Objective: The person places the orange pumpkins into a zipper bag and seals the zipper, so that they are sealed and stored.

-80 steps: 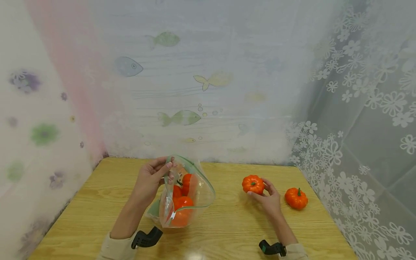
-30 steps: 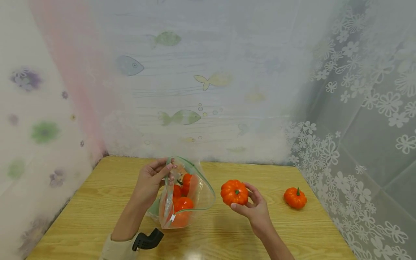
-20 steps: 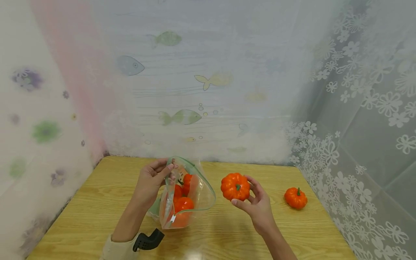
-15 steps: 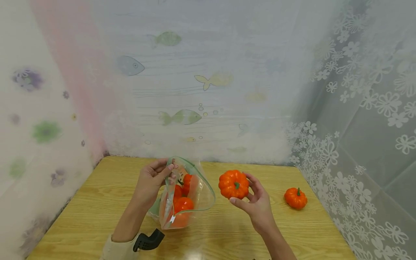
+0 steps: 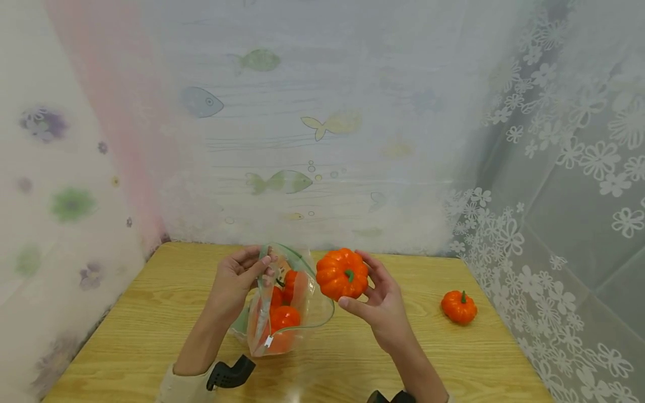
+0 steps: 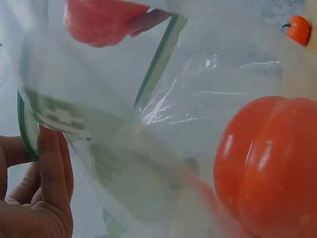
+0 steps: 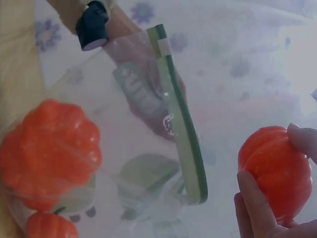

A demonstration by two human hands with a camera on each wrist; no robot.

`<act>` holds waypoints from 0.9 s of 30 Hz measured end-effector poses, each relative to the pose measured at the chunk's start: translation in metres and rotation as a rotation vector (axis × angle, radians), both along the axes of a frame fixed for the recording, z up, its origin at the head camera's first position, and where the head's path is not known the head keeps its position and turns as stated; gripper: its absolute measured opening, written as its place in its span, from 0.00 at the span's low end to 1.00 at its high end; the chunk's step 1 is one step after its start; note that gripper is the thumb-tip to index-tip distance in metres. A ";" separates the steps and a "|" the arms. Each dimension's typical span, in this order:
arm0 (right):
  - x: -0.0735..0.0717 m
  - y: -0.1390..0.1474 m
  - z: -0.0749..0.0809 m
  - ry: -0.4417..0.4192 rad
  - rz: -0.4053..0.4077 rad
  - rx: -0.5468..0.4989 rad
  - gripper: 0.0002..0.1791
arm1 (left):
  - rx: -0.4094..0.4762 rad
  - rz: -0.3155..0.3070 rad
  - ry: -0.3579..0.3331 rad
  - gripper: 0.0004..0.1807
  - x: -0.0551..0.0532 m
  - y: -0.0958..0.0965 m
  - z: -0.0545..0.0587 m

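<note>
My left hand point(image 5: 229, 285) pinches the green-edged rim of a clear slider zip bag point(image 5: 316, 308), whose mouth gapes toward the right. Several orange mini pumpkins point(image 5: 285, 318) sit inside the bag. With fingers behind and thumb in front, my right hand point(image 5: 387, 313) grips another mini pumpkin point(image 5: 339, 274) above the table, right at the bag's mouth; its green stem faces the head camera. In the right wrist view this pumpkin point(image 7: 275, 171) is beside the bag's green zip strip point(image 7: 185, 134). The left wrist view shows the left fingers point(image 6: 52, 168) on the rim.
One more mini pumpkin point(image 5: 458, 308) stands on the right part of the wooden table point(image 5: 166, 291). Pale curtains printed with fish point(image 5: 201, 102) and flowers point(image 5: 627, 221) hang behind and at both sides. Black camera mounts point(image 5: 230, 371) sit at the wrists.
My right hand has brought the pumpkin up from the table's right side, leftward to the bag's mouth. The left hand and bag stay nearly still.
</note>
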State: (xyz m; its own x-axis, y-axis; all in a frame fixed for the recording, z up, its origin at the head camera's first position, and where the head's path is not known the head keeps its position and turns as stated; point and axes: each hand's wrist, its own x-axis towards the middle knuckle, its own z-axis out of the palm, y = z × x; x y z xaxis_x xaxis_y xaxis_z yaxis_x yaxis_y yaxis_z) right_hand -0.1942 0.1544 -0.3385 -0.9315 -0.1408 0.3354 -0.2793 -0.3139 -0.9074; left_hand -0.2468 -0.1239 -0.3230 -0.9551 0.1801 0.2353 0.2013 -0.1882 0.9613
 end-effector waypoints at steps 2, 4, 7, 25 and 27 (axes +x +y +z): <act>-0.001 -0.004 0.004 0.011 0.034 -0.011 0.45 | -0.001 -0.013 0.001 0.16 0.000 0.000 -0.001; -0.002 -0.009 0.007 0.018 0.065 -0.017 0.46 | 0.000 -0.028 0.002 0.16 -0.002 0.000 -0.001; -0.003 -0.015 0.010 0.023 0.100 -0.016 0.47 | 0.000 -0.048 0.011 0.16 -0.004 0.000 -0.003; -0.014 -0.052 0.011 -0.015 0.215 0.066 0.46 | -0.067 0.000 -0.059 0.15 -0.010 0.004 0.001; -0.014 -0.053 0.009 -0.019 0.218 0.081 0.45 | -0.079 0.004 -0.058 0.15 -0.010 0.004 0.001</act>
